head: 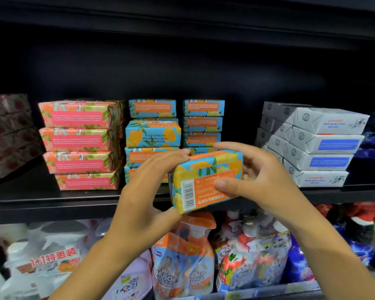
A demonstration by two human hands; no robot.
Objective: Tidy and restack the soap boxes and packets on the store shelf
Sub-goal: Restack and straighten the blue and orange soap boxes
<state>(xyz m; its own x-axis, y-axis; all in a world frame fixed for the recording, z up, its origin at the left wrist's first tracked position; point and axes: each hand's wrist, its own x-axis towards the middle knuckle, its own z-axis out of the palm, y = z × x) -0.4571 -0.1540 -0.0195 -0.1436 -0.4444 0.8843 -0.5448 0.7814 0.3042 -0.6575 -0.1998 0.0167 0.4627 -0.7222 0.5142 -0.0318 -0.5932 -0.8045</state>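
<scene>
Head view: both hands hold one blue, yellow and orange soap box [206, 180] tilted in the air, just in front of the shelf [52, 202] edge. The left hand [147, 191] fingers clamp its left end, and the right hand [253, 176] fingers clamp its right end. On the shelf stand matching blue stacks [153, 135], pink stacks [78, 139] and white boxes [320, 146].

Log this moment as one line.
held: blue-orange soap packet | left hand: grips left end | right hand: grips right side | location: before blue-orange stacks
</scene>
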